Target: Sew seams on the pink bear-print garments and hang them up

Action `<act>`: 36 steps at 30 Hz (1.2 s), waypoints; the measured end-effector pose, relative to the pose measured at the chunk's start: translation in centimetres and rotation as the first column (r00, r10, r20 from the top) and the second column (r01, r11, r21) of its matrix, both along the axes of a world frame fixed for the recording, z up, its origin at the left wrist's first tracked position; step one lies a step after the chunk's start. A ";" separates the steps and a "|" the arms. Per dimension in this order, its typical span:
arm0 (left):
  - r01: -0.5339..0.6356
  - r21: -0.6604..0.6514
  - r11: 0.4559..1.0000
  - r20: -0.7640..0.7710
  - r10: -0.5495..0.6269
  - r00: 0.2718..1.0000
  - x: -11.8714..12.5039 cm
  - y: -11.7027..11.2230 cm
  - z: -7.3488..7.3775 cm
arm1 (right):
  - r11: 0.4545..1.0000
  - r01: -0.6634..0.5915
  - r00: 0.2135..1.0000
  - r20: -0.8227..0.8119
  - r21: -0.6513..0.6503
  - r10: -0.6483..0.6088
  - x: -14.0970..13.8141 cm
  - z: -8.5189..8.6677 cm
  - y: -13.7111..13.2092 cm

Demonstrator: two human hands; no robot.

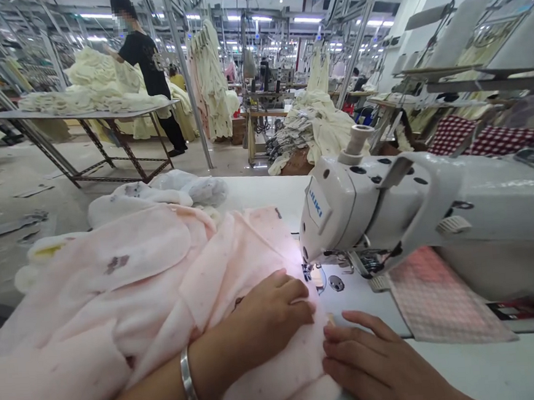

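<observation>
A pale pink fleece garment [149,295] with small brown motifs spreads over the left half of the sewing table. Its right edge runs up to the lit needle area of a white JUKI sewing machine [330,207]. My left hand [276,310] rests on the cloth just in front of the presser foot [306,272], fingers bent and pressed together on the fabric; the thumb is hidden. My right hand [376,351] lies at the garment's right edge, fingers stretched out and fingertips touching the cloth. By its index finger shows a small yellowish bit [330,319], too small to name.
A pink checked cloth [445,300] lies under the machine arm on the right. White bundled fabric [140,197] sits behind the garment. Farther back, a person [148,67] stands at a table [103,114] piled with cream garments, and more cream garments [319,125] are heaped near the aisle.
</observation>
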State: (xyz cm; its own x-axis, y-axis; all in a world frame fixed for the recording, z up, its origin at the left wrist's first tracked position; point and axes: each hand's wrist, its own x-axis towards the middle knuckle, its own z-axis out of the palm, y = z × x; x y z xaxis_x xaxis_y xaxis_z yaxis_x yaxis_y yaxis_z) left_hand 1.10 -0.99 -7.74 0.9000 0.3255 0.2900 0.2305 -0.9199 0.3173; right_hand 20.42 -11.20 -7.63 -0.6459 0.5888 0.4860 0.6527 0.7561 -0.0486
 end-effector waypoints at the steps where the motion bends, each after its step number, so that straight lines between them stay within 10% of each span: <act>1: -0.002 0.000 1.000 -0.004 0.002 1.000 0.1 0.2 0.0 | 0.999 -0.008 0.999 0.044 -0.031 0.009 0.1 0.3 0.1; 15: -0.272 0.117 0.955 0.006 0.273 0.962 1.2 6.4 0.1 | 0.988 0.153 0.987 0.060 -0.022 -0.151 0.6 -0.6 4.1; 23: -0.488 0.128 0.864 -0.021 0.494 0.869 1.7 -4.1 -4.7 | 0.978 -0.183 0.981 -0.082 -0.099 0.175 -5.8 3.3 2.9; 28: -0.644 0.074 0.761 0.031 0.644 0.764 3.1 -6.2 -5.6 | 0.815 -0.506 0.831 0.093 -0.282 0.548 -12.5 1.5 5.0; 33: -0.558 0.121 0.821 0.007 0.561 0.828 -2.9 -5.7 -4.0 | 0.904 -0.017 0.990 0.119 -0.427 0.075 -13.3 1.1 12.5; 36: -0.499 0.197 0.844 -0.015 0.511 0.859 -7.7 -6.3 -2.6 | 0.910 0.140 0.989 0.104 -0.390 -0.108 -10.9 2.0 12.5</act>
